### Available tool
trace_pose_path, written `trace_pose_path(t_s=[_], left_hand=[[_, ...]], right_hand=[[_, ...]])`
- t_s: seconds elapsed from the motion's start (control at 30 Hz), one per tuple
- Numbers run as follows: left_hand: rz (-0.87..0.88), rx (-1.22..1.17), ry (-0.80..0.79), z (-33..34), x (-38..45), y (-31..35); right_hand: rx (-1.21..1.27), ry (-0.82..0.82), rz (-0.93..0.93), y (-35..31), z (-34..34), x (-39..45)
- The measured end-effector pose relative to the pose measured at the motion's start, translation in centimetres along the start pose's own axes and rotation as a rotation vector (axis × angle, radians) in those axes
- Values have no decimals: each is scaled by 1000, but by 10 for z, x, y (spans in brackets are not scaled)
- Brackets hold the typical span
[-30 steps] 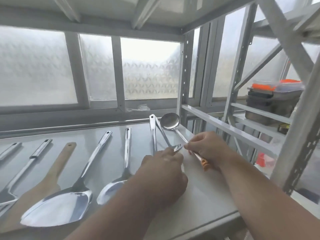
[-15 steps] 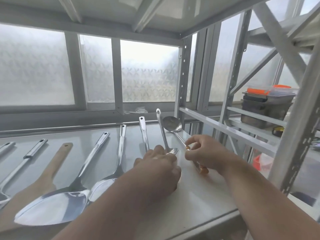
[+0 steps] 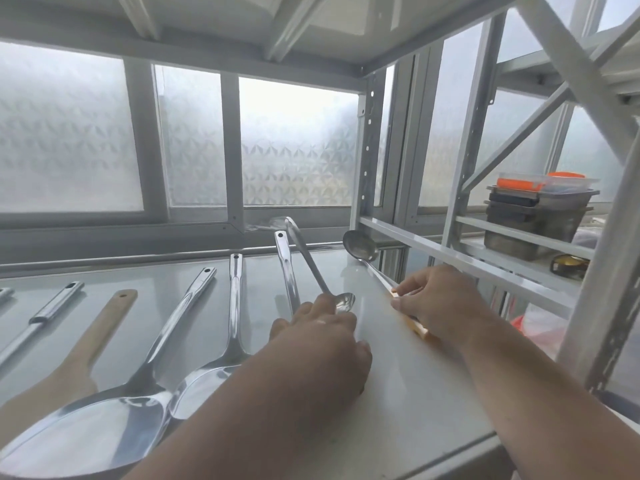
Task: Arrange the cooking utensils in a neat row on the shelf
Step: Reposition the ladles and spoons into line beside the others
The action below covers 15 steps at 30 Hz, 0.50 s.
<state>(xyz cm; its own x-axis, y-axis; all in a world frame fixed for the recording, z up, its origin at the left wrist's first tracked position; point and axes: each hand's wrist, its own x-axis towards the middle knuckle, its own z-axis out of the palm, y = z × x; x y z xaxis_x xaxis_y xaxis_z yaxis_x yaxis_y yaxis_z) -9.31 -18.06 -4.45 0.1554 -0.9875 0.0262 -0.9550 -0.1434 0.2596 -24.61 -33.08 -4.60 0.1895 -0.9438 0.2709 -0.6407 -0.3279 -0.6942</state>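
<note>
Several steel utensils lie side by side on the grey shelf point(image 3: 398, 393), handles pointing to the window. My left hand point(image 3: 325, 344) rests on a small steel spoon point(image 3: 323, 284), fingers at its bowl, and hides the lower end of a flat steel handle point(image 3: 287, 268) beside it. My right hand point(image 3: 440, 303) pinches the orange-handled ladle point(image 3: 360, 249) near its handle; the ladle's bowl points to the back right corner. Left of them lie a steel serving spoon point(image 3: 235, 306), a wide steel turner point(image 3: 114, 420) and a wooden spatula point(image 3: 100, 327).
More steel handles point(image 3: 52, 310) lie at the far left. A frosted window runs behind the shelf. The rack's upright post point(image 3: 367, 161) and side rail point(image 3: 460, 261) close off the right side. Stacked metal pans with orange lids point(image 3: 533, 216) sit on a neighbouring rack.
The ladle has swung further right, away from the small spoon, so the two no longer cross. My left hand has shifted the small spoon's bowl toward me.
</note>
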Motion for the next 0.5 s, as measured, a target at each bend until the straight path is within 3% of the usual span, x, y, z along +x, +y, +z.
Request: trace_pose_path(t_s=[0.5], left_hand=[[1, -7, 52, 3, 2, -1]], right_hand=[[-134, 75, 40, -4, 0, 2]])
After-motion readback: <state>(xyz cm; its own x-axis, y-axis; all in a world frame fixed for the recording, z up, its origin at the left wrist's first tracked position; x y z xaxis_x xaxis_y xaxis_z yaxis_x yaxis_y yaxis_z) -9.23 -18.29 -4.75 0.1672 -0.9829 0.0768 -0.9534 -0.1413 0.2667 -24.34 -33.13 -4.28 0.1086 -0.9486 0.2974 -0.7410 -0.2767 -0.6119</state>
